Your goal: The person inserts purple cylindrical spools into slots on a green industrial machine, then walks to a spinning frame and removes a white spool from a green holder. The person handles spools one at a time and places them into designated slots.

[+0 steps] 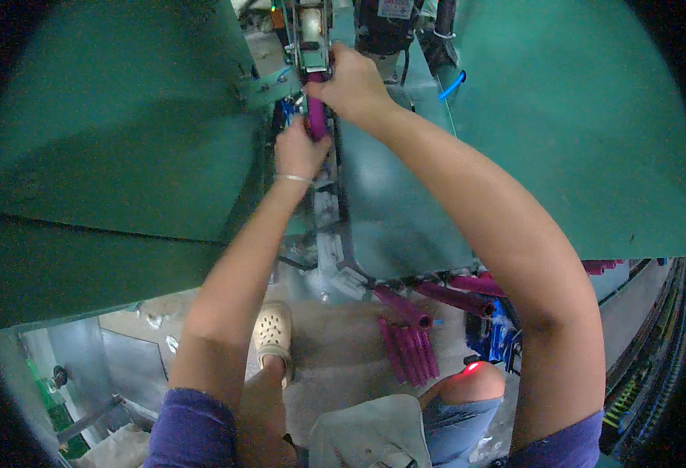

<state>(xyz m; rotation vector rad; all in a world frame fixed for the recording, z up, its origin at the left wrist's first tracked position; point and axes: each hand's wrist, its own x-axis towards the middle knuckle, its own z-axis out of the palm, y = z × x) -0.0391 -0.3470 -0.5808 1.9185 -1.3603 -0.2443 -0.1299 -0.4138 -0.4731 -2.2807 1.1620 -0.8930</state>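
A purple tube (316, 117) lies lengthwise in the narrow channel of a green machine, its far end under a metal bracket with a pale roller (310, 27). My left hand (300, 152) is closed around the tube's near end, with the thumb on its right side. At the far end, my right hand (355, 86) grips the tube from the right, the thumb across it and the fingers beside the bracket. Some fingertips of both hands are hidden behind the tube and the machine parts.
Green machine panels (577, 117) rise on both sides. A dark motor (390, 27) stands behind my right hand, with a blue hose (454, 84) farther right. Several purple tubes (409, 351) lie below the machine's near edge, close to my knee. A beige clog (273, 331) is on the floor.
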